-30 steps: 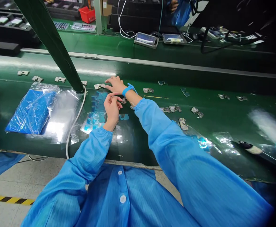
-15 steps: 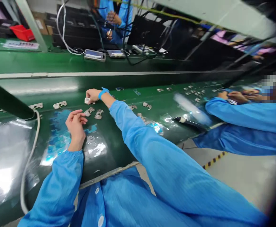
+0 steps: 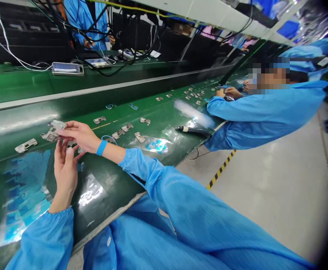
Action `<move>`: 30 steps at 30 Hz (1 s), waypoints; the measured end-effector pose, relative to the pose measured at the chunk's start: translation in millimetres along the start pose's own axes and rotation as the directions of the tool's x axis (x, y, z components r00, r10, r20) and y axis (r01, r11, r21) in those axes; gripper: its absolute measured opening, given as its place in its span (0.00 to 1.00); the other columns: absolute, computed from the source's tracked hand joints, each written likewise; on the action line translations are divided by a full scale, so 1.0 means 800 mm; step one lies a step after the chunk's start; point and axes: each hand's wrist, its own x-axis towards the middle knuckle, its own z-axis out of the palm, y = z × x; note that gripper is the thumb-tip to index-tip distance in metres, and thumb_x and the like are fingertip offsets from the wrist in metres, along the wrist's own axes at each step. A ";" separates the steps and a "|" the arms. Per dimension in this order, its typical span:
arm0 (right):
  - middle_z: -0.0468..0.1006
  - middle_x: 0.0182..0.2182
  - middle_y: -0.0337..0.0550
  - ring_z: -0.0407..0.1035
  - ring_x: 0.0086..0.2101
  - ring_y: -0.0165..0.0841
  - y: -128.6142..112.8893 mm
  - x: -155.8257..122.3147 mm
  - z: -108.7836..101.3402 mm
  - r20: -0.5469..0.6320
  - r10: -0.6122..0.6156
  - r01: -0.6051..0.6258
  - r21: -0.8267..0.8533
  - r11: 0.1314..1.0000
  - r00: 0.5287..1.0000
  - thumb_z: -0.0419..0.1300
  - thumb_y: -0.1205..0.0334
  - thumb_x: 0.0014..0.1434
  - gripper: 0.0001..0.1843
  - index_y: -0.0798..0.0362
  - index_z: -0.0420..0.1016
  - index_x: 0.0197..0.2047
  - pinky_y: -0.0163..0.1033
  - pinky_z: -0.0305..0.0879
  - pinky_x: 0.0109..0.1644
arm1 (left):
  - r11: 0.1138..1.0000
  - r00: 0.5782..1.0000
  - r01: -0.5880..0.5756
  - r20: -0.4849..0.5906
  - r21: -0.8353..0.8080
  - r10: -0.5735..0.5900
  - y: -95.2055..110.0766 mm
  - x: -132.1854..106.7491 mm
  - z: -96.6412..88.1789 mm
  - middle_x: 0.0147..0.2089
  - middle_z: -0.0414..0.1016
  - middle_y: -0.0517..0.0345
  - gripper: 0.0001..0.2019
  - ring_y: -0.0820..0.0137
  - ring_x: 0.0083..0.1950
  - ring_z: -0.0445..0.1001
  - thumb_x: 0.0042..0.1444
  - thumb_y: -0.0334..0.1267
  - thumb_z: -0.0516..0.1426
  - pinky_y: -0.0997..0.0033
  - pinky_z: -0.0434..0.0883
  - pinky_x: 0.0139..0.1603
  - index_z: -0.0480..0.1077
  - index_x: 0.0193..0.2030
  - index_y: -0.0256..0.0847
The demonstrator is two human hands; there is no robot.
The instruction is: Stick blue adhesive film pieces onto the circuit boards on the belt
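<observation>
Metal part (image 3: pixel 58 124) sits pinched between the thumb and fingers of my right hand (image 3: pixel 83 137), raised above the desk (image 3: pixel 120 176). Just below, my left hand (image 3: pixel 66 171) has its fingers loosely parted, with nothing visibly gripped. Blue film (image 3: pixel 26 187) lies beside that wrist, towards the near edge. One part seems in work; loose parts (image 3: pixel 26 145) lie along the far edge, though which are finished I cannot tell.

Metallic-looking small part (image 3: pixel 58 124), glossy green bench (image 3: pixel 119 189), matt cloth sleeve (image 3: pixel 186 202)
</observation>
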 end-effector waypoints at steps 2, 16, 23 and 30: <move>0.84 0.30 0.22 0.76 0.35 0.31 -0.006 -0.033 0.002 -0.101 0.185 -0.142 0.332 0.932 0.977 0.81 0.24 0.35 0.41 0.42 0.75 0.40 0.38 0.75 0.28 | 0.998 0.999 -0.009 -0.032 -0.066 0.007 -0.006 -0.001 0.003 0.78 0.75 0.68 0.26 0.61 0.78 0.74 0.65 0.57 0.72 0.59 0.82 0.68 0.77 0.69 0.67; 0.64 0.83 0.47 0.58 0.81 0.51 -0.019 -0.188 -0.061 0.498 0.137 0.409 -0.815 0.411 0.856 0.62 0.47 0.80 0.29 0.46 0.70 0.78 0.62 0.59 0.80 | 0.993 0.919 -0.101 -0.388 -0.059 0.070 0.028 0.036 -0.031 0.28 0.82 0.62 0.21 0.69 0.28 0.80 0.63 0.38 0.56 0.69 0.78 0.36 0.74 0.61 0.36; 0.71 0.78 0.55 0.63 0.78 0.54 -0.011 -0.158 -0.085 0.505 0.009 0.445 -0.767 0.462 0.863 0.64 0.47 0.79 0.31 0.54 0.73 0.77 0.63 0.61 0.77 | 0.997 0.949 0.020 -0.313 -0.081 -0.045 0.035 0.035 -0.044 0.28 0.79 0.60 0.13 0.74 0.24 0.74 0.53 0.38 0.60 0.75 0.68 0.28 0.80 0.43 0.37; 0.89 0.61 0.47 0.76 0.67 0.53 0.013 -0.148 -0.071 0.490 -0.095 0.459 -0.709 0.535 0.867 0.66 0.55 0.78 0.14 0.50 0.89 0.58 0.62 0.66 0.69 | 0.998 0.959 0.044 -0.280 0.034 -0.032 0.035 0.041 -0.047 0.29 0.77 0.63 0.07 0.77 0.23 0.67 0.61 0.36 0.61 0.73 0.61 0.27 0.78 0.45 0.40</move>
